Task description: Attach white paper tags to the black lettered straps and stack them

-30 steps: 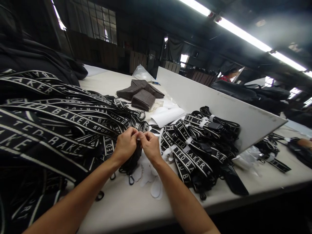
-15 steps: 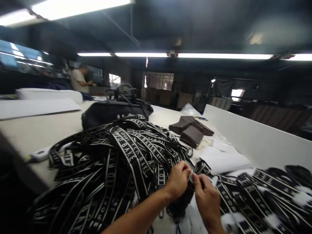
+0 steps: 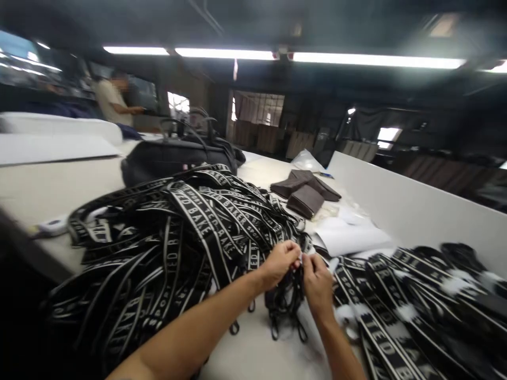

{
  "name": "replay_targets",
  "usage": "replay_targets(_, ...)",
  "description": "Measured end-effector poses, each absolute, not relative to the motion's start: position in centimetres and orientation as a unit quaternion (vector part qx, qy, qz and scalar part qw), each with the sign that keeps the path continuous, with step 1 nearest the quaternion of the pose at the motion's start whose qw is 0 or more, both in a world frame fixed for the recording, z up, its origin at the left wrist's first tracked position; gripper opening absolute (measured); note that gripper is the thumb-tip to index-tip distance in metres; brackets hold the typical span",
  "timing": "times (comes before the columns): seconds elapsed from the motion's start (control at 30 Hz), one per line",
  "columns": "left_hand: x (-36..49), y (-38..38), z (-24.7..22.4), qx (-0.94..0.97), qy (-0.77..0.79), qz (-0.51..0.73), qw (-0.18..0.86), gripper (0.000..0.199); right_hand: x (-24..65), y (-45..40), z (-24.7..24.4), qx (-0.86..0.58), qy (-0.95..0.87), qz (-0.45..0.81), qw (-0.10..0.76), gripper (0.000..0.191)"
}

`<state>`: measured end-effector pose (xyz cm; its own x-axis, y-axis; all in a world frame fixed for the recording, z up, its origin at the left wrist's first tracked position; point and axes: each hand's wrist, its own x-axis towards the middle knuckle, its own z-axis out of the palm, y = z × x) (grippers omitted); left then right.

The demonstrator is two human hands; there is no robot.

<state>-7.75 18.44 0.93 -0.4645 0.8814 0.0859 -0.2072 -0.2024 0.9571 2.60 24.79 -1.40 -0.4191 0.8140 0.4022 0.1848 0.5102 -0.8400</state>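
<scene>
My left hand (image 3: 279,262) and my right hand (image 3: 318,282) meet at the fingertips over the table, both closed in a pinch. Between them shows a bit of a small white piece (image 3: 300,257), too small to make out well. Just below hangs a bundle of black straps (image 3: 284,302) with small hooks or loops at its lower ends, partly behind my fingers. To the left of my hands spreads a large heap of black webbing straps (image 3: 190,237) with white lettering. On the right lie more lettered straps (image 3: 380,316), with white wrapping around parts of them.
A black bag (image 3: 174,158) stands behind the heap. Dark brown folded pieces (image 3: 304,198) and white sheets (image 3: 348,235) lie beyond my hands. A low white partition (image 3: 415,195) runs along the right. Far left, a person (image 3: 113,100) stands by the table (image 3: 35,184).
The view has tilted down and shifted slightly. My fingertips remain together, and the looped black strap end that stuck up beyond them no longer shows there.
</scene>
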Motion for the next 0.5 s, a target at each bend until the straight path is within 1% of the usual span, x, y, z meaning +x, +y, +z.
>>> replay_targets(0.1, -7.9, 19.0, -0.1, 0.357, 0.528, 0.685, 0.352, 0.037, 1.9, 25.4, -2.5, -0.296, -0.750, 0.410, 0.427, 0.039)
replay_targets(0.23, -8.6, 19.7, -1.2, 0.382, 0.576, 0.659, 0.296, 0.036, 1.2, 26.1, -3.8, -0.324, -0.738, 0.404, 0.433, 0.033)
replay_targets(0.37, -8.8, 19.1, -1.0, 0.405, 0.600, 0.652, 0.226, 0.025, 1.1, 25.5, -3.6, -0.320, -0.733, 0.410, 0.439, 0.033)
replay_targets(0.5, -9.0, 18.4, -0.1, 0.394, 0.588, 0.685, 0.171, 0.019, 0.9, 24.9, -2.8, -0.306, -0.724, 0.423, 0.452, 0.035)
